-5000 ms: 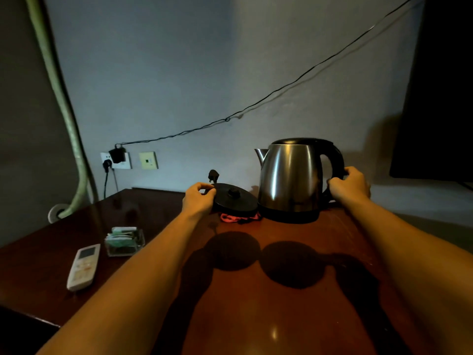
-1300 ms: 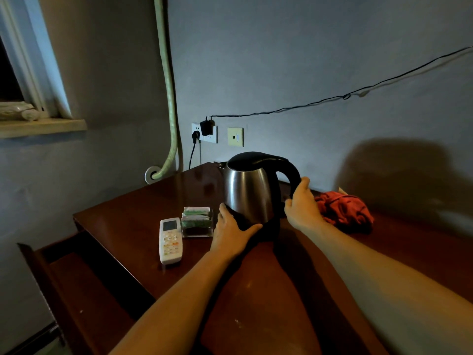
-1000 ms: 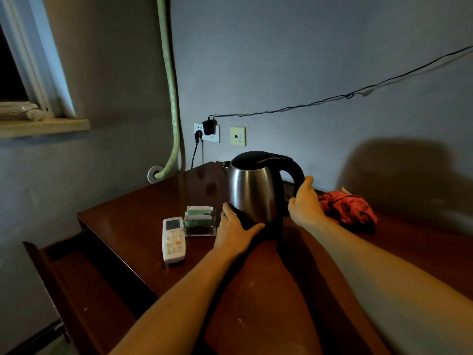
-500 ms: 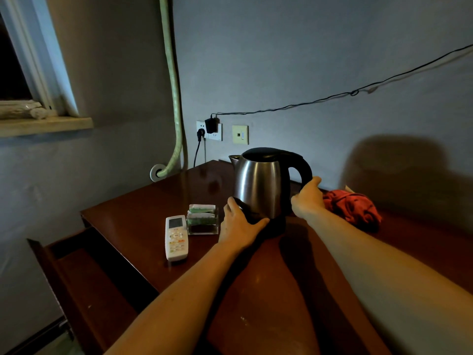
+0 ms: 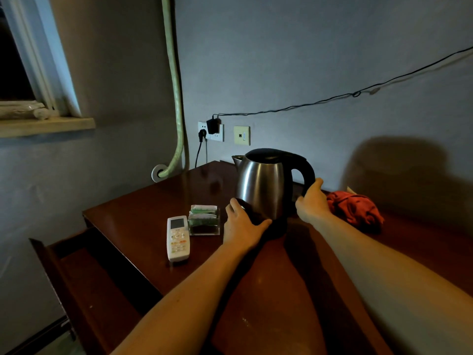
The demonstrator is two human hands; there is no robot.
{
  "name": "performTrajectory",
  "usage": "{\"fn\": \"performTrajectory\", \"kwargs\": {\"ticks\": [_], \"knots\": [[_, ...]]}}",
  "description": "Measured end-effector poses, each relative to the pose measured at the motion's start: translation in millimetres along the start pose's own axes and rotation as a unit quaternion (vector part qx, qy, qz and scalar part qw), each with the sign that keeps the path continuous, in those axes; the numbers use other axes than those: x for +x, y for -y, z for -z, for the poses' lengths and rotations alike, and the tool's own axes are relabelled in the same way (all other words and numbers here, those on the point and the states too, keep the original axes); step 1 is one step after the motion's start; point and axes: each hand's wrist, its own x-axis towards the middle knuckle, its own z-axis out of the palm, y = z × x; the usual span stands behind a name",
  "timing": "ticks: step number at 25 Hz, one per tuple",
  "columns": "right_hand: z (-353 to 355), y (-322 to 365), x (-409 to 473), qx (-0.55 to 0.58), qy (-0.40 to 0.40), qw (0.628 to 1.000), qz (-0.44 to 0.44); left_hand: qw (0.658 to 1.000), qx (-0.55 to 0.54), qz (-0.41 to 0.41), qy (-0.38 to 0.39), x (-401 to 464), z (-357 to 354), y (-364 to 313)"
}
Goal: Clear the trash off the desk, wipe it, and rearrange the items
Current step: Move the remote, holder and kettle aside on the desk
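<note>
Upright kettle (image 5: 263, 185), spout apparently wallward

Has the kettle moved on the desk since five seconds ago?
Yes. The kettle now stands left, near the tea box, on its base.
</note>
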Motion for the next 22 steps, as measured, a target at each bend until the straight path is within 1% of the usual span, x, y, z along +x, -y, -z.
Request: {"fn": "performTrajectory", "kwargs": {"ticks": [3, 5, 8, 11, 16, 19, 22], "knots": [[-1, 0, -2, 0.024, -0.010, 0.999, -0.026, 1.000, 0.008, -0.008, -0.005, -2, -2, -3], [-5, 2, -8, 0.022, -0.042, 0.998, -0.032, 1.000, 0.016, 0.000, 0.005, 1, -1, -3], [-10, 7, -18, 0.004, -0.084, 0.996, 0.000, 0.999, 0.025, 0.024, 0.039, 11, 7, -2], [-9, 3, -17, -0.018, -0.072, 0.997, 0.022, 0.997, 0.022, 0.038, 0.062, 15, 10, 1], [-1, -11, -8, -0.036, -0.015, 0.999, 0.018, 0.996, 0.069, 0.017, 0.055, 6, -3, -2], [4, -13, -7, -0.003, 0.035, 0.999, 0.015, 0.997, 0.063, 0.016, 0.043, 7, -7, 0], [-4, -14, -8, 0.048, 0.010, 0.998, 0.029, 0.999, 0.051, 0.003, 0.003, 3, -13, 3]]}}
